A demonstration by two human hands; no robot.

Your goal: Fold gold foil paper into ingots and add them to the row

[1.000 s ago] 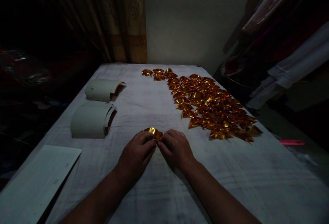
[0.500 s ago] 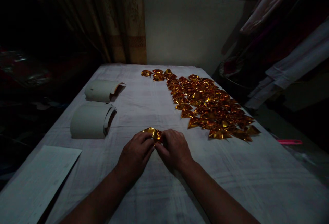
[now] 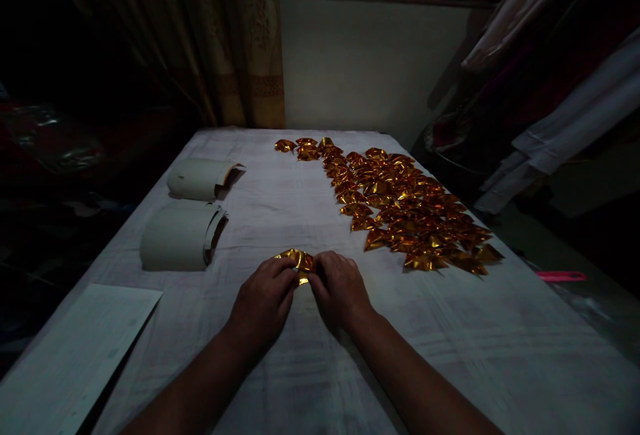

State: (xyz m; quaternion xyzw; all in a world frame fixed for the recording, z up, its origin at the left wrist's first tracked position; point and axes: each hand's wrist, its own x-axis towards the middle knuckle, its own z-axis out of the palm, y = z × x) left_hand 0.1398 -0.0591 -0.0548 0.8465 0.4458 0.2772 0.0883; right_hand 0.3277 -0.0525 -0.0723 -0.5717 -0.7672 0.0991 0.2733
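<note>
gold foil piece | shiny, creased | held crosswise between both hands

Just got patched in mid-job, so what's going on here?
A person's left hand and right hand hold a shiny gold piece between their fingers, over a cloth-covered table. To the right lies a wide spread of similar gold pieces, trailing toward the far edge. On the left rest two curved pale sheets, a nearer one and a farther one, with a flat pale board closer in.
</note>
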